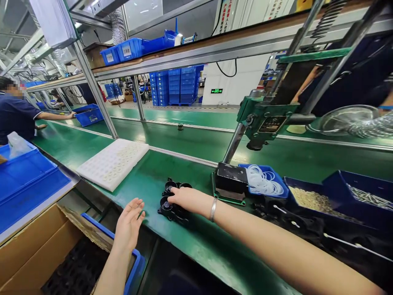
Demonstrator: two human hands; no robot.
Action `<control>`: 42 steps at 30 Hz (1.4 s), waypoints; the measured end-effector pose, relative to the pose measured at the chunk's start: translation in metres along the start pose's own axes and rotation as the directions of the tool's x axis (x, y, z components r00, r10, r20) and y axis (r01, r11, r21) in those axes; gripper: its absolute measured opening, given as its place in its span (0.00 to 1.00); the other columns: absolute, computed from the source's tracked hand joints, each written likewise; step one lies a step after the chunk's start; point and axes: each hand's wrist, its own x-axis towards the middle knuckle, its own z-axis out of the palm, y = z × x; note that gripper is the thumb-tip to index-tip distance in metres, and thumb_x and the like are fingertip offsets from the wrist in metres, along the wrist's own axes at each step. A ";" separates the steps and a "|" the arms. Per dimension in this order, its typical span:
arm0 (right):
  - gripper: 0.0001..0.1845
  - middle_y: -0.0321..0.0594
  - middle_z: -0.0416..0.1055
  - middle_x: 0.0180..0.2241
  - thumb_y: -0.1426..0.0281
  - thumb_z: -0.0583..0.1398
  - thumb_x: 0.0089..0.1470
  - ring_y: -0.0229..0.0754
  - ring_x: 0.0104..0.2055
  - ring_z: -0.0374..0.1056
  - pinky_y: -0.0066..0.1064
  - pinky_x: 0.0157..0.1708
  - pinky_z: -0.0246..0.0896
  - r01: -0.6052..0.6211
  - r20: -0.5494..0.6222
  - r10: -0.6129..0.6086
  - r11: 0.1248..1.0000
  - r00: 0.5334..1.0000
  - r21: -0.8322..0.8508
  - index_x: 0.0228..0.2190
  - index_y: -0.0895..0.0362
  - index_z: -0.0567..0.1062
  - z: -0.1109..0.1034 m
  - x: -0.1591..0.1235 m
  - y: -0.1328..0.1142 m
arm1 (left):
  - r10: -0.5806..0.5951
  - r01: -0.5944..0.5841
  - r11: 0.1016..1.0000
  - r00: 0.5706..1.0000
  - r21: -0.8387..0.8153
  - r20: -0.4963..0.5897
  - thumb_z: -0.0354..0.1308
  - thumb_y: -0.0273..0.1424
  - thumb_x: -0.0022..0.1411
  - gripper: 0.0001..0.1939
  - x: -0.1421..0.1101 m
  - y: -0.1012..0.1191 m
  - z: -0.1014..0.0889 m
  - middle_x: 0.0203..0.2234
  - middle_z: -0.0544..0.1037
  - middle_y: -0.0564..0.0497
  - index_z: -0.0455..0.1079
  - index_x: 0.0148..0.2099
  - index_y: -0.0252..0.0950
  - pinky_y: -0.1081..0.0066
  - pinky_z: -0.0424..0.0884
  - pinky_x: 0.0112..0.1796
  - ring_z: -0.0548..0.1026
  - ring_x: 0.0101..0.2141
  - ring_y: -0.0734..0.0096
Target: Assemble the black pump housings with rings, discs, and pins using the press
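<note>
Several black round plastic housings [167,207] sit in a cluster on the green bench top [150,180], some with a greyish piece inside the cup. My right hand [184,198], with a silver bracelet at the wrist, reaches over this cluster. Its fingertips are drawn together at the cups, and whatever is between them is hidden. To the left, at the bench's front edge, my left hand [130,219] is raised with the palm turned inward. Its fingers are loosely stretched, and it holds nothing.
A white foam tray [113,162] lies left. A green press [267,116] stands right, by a blue bin of white rings [265,180] and bins of small parts [316,198]. Below left is a cardboard box [33,246] holding black parts. A co-worker [16,108] touches a blue crate [89,114].
</note>
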 end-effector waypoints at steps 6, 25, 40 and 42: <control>0.19 0.46 0.71 0.46 0.82 0.56 0.60 0.40 0.34 0.73 0.30 0.36 0.65 -0.015 -0.049 0.015 1.000 0.999 -0.006 0.46 0.53 0.77 0.014 -0.001 0.000 | 0.032 -0.032 0.999 0.999 -0.005 -0.043 0.68 0.21 0.50 0.15 -0.002 0.007 -0.003 0.42 0.78 0.49 0.77 0.43 0.36 0.73 0.75 0.39 0.78 0.44 0.70; 0.28 0.42 0.79 0.39 0.59 0.74 0.41 0.46 0.39 0.73 0.37 0.44 0.69 0.253 -0.197 0.631 0.002 0.750 0.968 0.43 0.56 0.77 0.055 -0.065 -0.021 | 0.149 -0.449 0.799 0.791 0.399 0.593 0.63 0.33 0.63 0.25 -0.053 -0.015 0.072 0.65 0.60 0.44 0.67 0.62 0.48 0.63 0.71 0.53 0.60 0.64 0.53; 0.27 0.42 0.78 0.44 0.59 0.74 0.42 0.47 0.42 0.74 0.38 0.43 0.72 0.324 -0.131 0.632 -0.200 0.764 0.925 0.45 0.53 0.79 0.080 -0.077 -0.035 | 0.039 -0.613 0.563 0.690 0.555 0.723 0.64 0.20 0.47 0.25 -0.045 -0.011 0.114 0.69 0.52 0.41 0.74 0.49 0.39 0.52 0.65 0.60 0.64 0.62 0.45; 0.27 0.44 0.76 0.48 0.58 0.73 0.45 0.47 0.42 0.74 0.38 0.39 0.73 0.327 -0.089 0.640 -0.264 0.763 0.907 0.47 0.52 0.78 0.082 -0.079 -0.031 | 0.059 -0.652 0.516 0.675 0.556 0.736 0.64 0.21 0.47 0.25 -0.034 0.000 0.112 0.69 0.54 0.41 0.74 0.49 0.39 0.50 0.61 0.62 0.64 0.62 0.45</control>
